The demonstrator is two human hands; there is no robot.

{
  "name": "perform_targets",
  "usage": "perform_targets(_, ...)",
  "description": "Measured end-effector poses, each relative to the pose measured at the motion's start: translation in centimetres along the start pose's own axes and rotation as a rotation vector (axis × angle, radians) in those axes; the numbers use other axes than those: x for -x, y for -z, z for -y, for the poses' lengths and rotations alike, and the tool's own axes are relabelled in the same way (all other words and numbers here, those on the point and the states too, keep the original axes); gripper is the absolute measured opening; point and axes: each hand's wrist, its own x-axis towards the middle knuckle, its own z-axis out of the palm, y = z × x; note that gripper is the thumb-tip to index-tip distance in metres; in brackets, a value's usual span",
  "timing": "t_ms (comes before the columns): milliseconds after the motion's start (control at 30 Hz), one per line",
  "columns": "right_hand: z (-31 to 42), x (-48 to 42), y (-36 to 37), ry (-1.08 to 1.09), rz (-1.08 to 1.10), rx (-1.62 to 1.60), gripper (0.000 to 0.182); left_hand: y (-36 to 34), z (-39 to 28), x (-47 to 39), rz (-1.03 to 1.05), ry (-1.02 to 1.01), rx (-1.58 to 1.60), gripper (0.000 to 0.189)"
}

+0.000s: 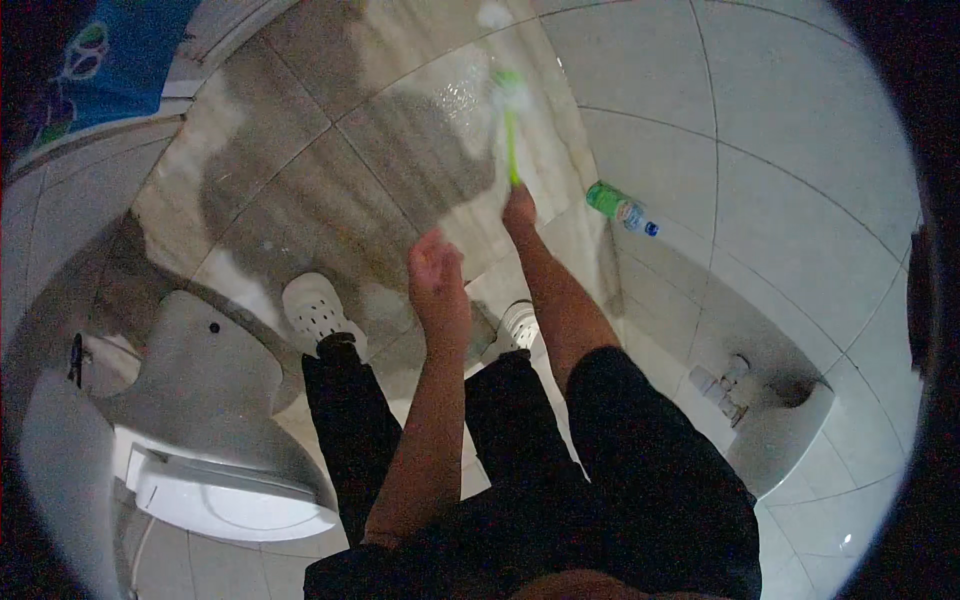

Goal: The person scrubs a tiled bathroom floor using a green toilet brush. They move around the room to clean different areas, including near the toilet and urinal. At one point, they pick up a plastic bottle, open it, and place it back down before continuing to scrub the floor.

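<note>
My right hand [519, 208] is closed around the bright green handle [511, 146] of a long-handled brush. The brush head [508, 88] is blurred, with green and white showing, and lies over the wet marble-look floor tiles [390, 157]. White foam [495, 15] sits on the floor beyond it, and shiny wet spots glint to its left. My left hand [437, 274] hangs in front of me above the floor, fingers loosely bent and blurred. No object shows in it. A bottle with a green label and blue cap [621, 208] is by the wall, right of my right hand.
A white toilet with its seat [232, 499] is at lower left, beside a grey-white panel [202, 360]. White clogs [313, 304] are on my feet. Several small items [720, 394] sit by a white basin-like fixture [787, 442]. Blue patterned fabric [127, 67] hangs upper left. Tiled wall [787, 150] rises right.
</note>
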Motion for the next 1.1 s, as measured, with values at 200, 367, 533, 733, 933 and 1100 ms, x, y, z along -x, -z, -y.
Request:
perform_targets(200, -12.5, 2.5, 0.9, -0.275, 0.108, 0.217, 0.014, -4.3, -0.3, -2.9, 0.159, -0.040, 0.010, 0.035)
perform_targets(367, -1.4, -12.1, 0.9, 0.509, -0.179, 0.258, 0.015, -5.2, 2.4, -1.7, 0.209, -0.020, -0.174, 0.035)
perform_targets(533, -4.2, -11.1, 3.3, 0.461, 0.017, 0.504, 0.018, -4.7, 3.2, -2.2, 0.181, 0.069, -0.138, 0.035)
perform_targets(733, -12.8, -4.1, 3.7, -0.013, 0.411, 0.814, 0.022, -4.6, 2.1, -2.4, 0.175, 0.061, -0.020, 0.034)
perform_targets(933, 8.6, -17.5, 2.5, 0.572, -0.005, 0.608, 0.017, -2.1, 0.7, -3.9, 0.022, -0.009, 0.137, 0.035)
perform_targets(1100, 20.5, -9.6, -4.4, 0.504, 0.147, 0.090, 0.023, 0.0, -2.8, -4.9, -0.204, -0.112, 0.280, 0.036)
